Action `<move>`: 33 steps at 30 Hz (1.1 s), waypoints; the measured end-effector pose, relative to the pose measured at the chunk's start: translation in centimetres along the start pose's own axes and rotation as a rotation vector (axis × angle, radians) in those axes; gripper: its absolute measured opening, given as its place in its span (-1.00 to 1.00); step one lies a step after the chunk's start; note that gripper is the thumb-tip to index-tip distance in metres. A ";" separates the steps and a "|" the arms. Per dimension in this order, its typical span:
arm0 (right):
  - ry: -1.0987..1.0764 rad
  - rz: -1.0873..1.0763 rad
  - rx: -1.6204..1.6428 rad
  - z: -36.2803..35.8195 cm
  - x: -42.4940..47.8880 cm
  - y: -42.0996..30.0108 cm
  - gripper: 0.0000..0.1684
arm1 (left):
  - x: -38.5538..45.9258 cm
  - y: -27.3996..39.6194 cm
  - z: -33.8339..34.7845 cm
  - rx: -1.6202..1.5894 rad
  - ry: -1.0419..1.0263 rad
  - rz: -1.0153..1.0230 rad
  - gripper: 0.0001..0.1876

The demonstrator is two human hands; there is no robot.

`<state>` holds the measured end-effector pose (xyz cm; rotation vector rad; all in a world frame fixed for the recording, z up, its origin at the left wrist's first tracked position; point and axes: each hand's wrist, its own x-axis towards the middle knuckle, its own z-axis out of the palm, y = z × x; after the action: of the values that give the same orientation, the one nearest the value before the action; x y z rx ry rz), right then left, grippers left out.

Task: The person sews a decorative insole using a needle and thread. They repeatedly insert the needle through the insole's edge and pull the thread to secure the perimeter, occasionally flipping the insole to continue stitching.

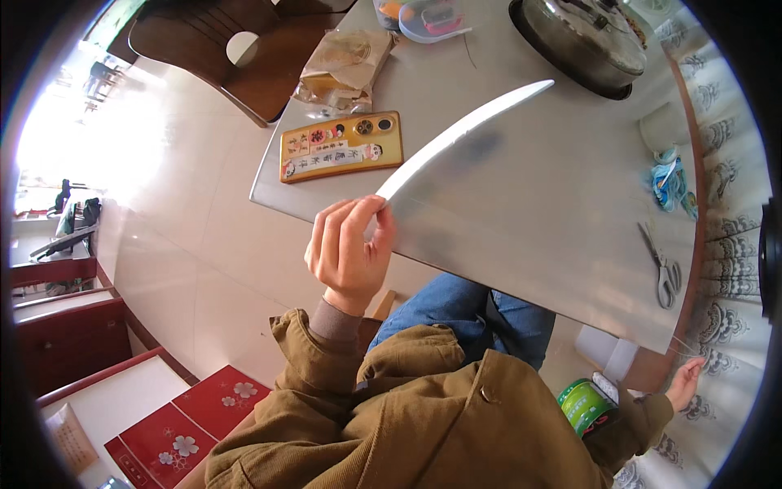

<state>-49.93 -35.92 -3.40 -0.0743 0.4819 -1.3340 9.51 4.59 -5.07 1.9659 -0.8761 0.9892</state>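
Observation:
My left hand (pixel 351 250) pinches the lower end of a long, slightly curved white strip (pixel 464 129), whose material I cannot tell. The strip slants up to the right above the grey table (pixel 537 208). Out at the far right, beyond the table's near corner, my right hand (pixel 685 382) has its fingertips together on a thin pale thread (pixel 687 350). Grey-handled scissors (pixel 663 269) lie near the table's right edge, partly opened. Behind them is a bundle of blue yarn (pixel 667 183). A yellow phone (pixel 342 147) with stickers lies left of the strip.
A lidded metal pan (pixel 589 43) stands at the table's back right, a brown paper bag (pixel 348 61) at its back left. A wooden chair (pixel 244 55) is beyond the left edge. Patterned curtains (pixel 727 244) hang along the right. A green tin (pixel 586 406) is near my right forearm.

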 end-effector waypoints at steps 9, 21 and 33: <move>-0.290 -0.292 -1.285 12.5 -12.9 32.1 -0.76 | 1.2 7.0 -1.1 -1.096 -0.155 -1.151 -0.85; -1.332 -1.063 -1.713 17.5 -20.5 43.3 -0.69 | 1.8 10.2 -2.5 -1.476 -0.430 -1.393 -0.87; -1.356 -1.174 -1.789 17.5 -20.6 43.5 -0.69 | 1.5 10.6 -2.5 -1.437 -0.373 -1.260 -0.82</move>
<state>-6.76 -9.50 4.36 -2.8435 0.2340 -1.0753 0.72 1.29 0.54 0.9465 -0.1633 -0.6676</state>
